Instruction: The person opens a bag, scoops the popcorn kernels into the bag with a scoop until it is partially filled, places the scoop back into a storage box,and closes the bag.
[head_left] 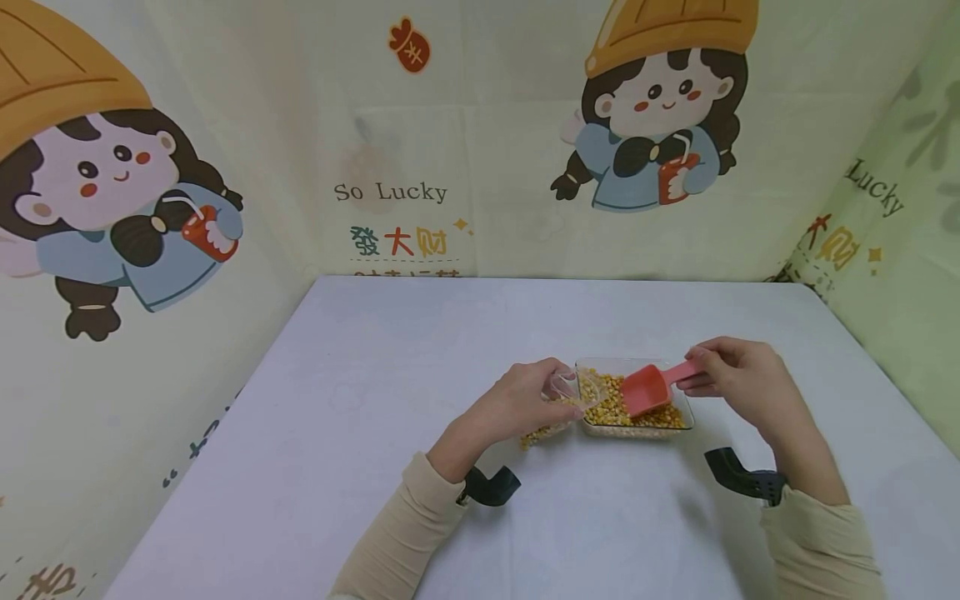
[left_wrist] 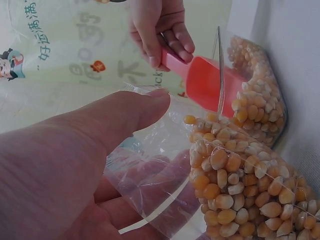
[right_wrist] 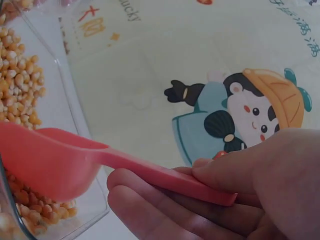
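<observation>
My left hand (head_left: 517,398) holds the mouth of a clear plastic bag (left_wrist: 240,195) of corn kernels, with the thumb on the near side and fingers behind the film. Beside it stands a clear rectangular container (head_left: 637,432) partly filled with corn kernels (head_left: 604,408). From the right, my right hand (head_left: 742,379) pinches the handle of a pink scoop (right_wrist: 55,160) between thumb and fingers. The scoop's bowl is tilted down inside the container, over the kernels, and no kernels show in it. In the head view the left hand covers much of the bag.
A white-covered table (head_left: 360,375) lies under everything. Behind it hangs a printed cloth backdrop (head_left: 510,167) with cartoon figures, which continues along both sides. Black wrist mounts (head_left: 491,486) sit below each hand.
</observation>
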